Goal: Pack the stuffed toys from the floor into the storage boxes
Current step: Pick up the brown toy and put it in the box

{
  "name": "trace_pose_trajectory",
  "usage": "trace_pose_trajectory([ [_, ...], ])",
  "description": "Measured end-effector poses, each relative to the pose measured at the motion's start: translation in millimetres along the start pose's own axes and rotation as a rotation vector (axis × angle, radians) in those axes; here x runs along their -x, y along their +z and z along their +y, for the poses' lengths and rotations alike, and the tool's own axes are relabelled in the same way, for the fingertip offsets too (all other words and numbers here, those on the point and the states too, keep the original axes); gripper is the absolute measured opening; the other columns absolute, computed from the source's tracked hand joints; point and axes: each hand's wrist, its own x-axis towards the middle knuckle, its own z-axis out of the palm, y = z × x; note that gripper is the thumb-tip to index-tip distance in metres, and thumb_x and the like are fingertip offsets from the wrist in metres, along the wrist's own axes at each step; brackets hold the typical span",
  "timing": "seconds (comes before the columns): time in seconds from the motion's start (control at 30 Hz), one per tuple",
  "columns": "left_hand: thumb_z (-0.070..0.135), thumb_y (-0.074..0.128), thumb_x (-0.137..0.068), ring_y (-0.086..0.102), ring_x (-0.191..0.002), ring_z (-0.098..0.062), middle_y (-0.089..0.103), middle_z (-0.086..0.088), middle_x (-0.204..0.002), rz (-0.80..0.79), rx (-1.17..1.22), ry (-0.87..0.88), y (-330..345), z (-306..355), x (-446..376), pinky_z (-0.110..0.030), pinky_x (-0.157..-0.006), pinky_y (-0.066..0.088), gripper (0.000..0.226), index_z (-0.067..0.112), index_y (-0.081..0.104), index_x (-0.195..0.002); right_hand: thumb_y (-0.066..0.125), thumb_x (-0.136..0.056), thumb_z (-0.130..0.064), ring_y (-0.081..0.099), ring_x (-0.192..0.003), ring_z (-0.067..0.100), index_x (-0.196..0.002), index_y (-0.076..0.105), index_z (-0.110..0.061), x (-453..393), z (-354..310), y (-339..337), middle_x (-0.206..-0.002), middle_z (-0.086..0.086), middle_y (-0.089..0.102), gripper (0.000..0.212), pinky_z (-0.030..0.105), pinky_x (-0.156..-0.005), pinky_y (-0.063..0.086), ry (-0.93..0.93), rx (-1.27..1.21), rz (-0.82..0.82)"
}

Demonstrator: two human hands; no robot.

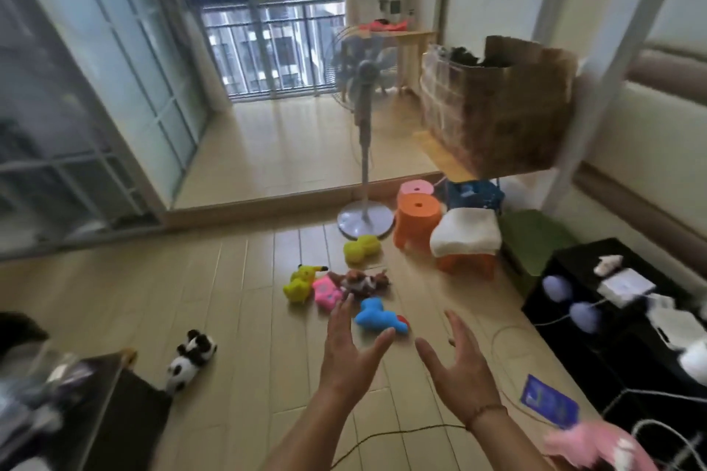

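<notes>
Reach step: left hand (350, 352) and right hand (457, 359) spread wide, empty, blue toy (377, 317) just beyond fingertips; next, a two-handed scoop.

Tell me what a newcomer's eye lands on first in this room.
Two bare hands, the left hand and right hand, reach forward with open fingers, holding nothing. Just beyond them a bright cluster of stuffed toys lies on the wooden floor: a blue toy, a pink toy, a yellow Pikachu. A panda toy lies apart on the left, and a standing fan rises behind.
</notes>
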Motion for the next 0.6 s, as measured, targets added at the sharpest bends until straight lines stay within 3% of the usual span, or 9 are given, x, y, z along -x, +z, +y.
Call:
trace_pose_trajectory([
  [0.13, 0.066, 0.071, -0.07, 0.018, -0.142, 0.0, 0.02, 0.021, -0.154, 0.033, -0.035, -0.012, -15, -10, -24, -0.025, -0.114, 0.019, 0.1, 0.036, 0.02, -0.152, 0.056, -0.083, -0.059, 0.041, -0.132, 0.013, -0.147, 0.023, -0.03, -26, -17, 20, -0.151, -0.008, 0.031, 0.078, 0.036, -0.106, 0.041, -0.027, 0.016, -0.059],
  [0.23, 0.052, 0.071, -0.079, 0.023, -0.138, 0.001, 0.026, 0.021, -0.147, 0.054, -0.007, -0.047, -32, -22, -49, -0.023, -0.112, 0.02, 0.084, 0.037, 0.026, -0.148, 0.058, -0.082, -0.057, 0.041, -0.132, 0.013, -0.147, 0.025, -0.029, -51, -26, 45, -0.15, -0.007, 0.033, 0.078, 0.036, -0.107, 0.04, -0.039, 0.005, -0.107],
  [0.33, 0.065, 0.066, -0.073, 0.034, -0.137, -0.009, 0.035, 0.018, -0.142, 0.099, 0.139, -0.165, -46, -38, -81, -0.035, -0.116, 0.029, 0.074, 0.045, 0.033, -0.137, 0.061, -0.083, -0.051, 0.041, -0.13, 0.013, -0.146, 0.028, -0.027, -84, -37, 80, -0.148, -0.006, 0.036, 0.075, 0.032, -0.108, 0.037, -0.038, 0.0, -0.155],
  [0.4, 0.076, 0.056, -0.061, 0.037, -0.136, -0.013, 0.036, 0.018, -0.14, 0.124, 0.173, -0.219, -54, -53, -109, -0.041, -0.115, 0.032, 0.084, 0.045, 0.034, -0.136, 0.063, -0.084, -0.049, 0.042, -0.129, 0.013, -0.146, 0.029, -0.027, -113, -49, 105, -0.145, -0.004, 0.039, 0.074, 0.03, -0.107, 0.035, -0.02, -0.006, -0.181],
  [0.6, 0.075, 0.059, -0.063, 0.032, -0.139, -0.005, 0.032, 0.016, -0.153, 0.067, 0.172, -0.208, -82, -78, -234, -0.037, -0.117, 0.031, 0.096, 0.037, 0.033, -0.147, 0.061, -0.084, -0.051, 0.044, -0.127, 0.014, -0.147, 0.027, -0.028, -218, -93, 173, -0.146, -0.001, 0.04, 0.076, 0.035, -0.106, 0.041, 0.049, -0.036, -0.214],
])
